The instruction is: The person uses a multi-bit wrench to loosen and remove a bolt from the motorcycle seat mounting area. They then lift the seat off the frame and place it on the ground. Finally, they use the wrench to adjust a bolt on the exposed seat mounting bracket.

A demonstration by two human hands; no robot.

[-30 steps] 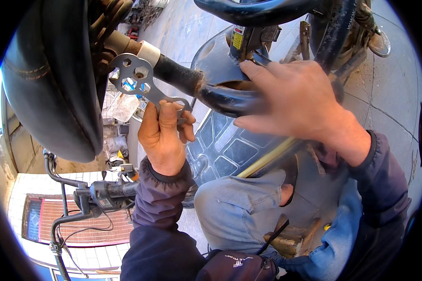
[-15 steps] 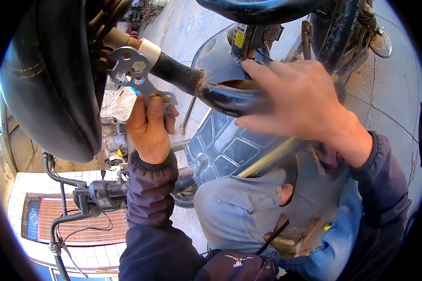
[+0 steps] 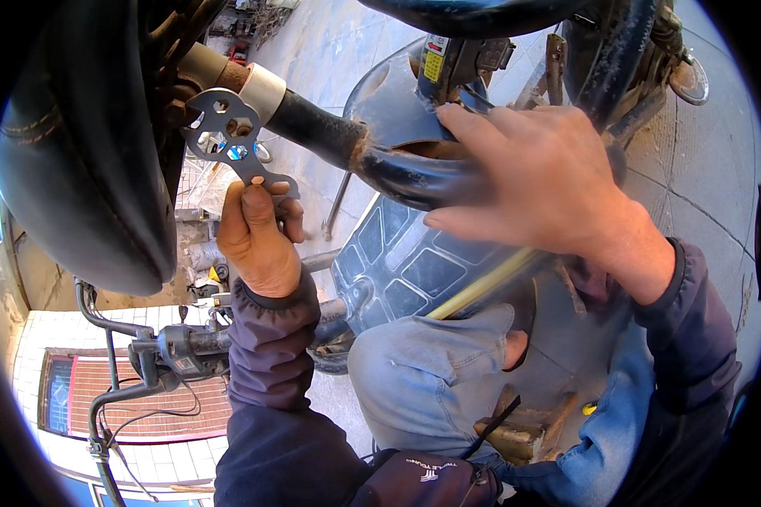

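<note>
Nearest my camera, low in the view beneath the black tube [image 3: 323, 133], is a dark waist bag [image 3: 414, 482]. Above it, closer to the tube, I see a bent knee in faded blue jeans [image 3: 423, 367]. A dark sleeve comes up on each side of the knee.

Next come the hands. I have the left hand [image 3: 262, 245] below and to the left of the tube, pinching a flat grey spanner [image 3: 217, 124] between thumb and fingers. The spanner's wide end, full of six-sided holes, points up past the tube's left end, in front of the pale collar [image 3: 263, 93] there and near a rusty bolt [image 3: 177, 110]; I can't tell whether it touches either. The right hand [image 3: 558, 182] is spread over the tube's right end, thumb below it and fingertips above, slightly blurred; I can't tell whether it grips.

Left of the tube, a black padded seat [image 3: 84, 186] fills my view. Beneath the tube lies a dark footboard [image 3: 435, 275] with pale outlines and a yellowish strip along its edge. Handlebars [image 3: 190, 346] show below and left of the tube. Farther off, paved floor [image 3: 719, 160] spreads right of it, and a pale tiled wall [image 3: 177, 465] stands far below left.
</note>
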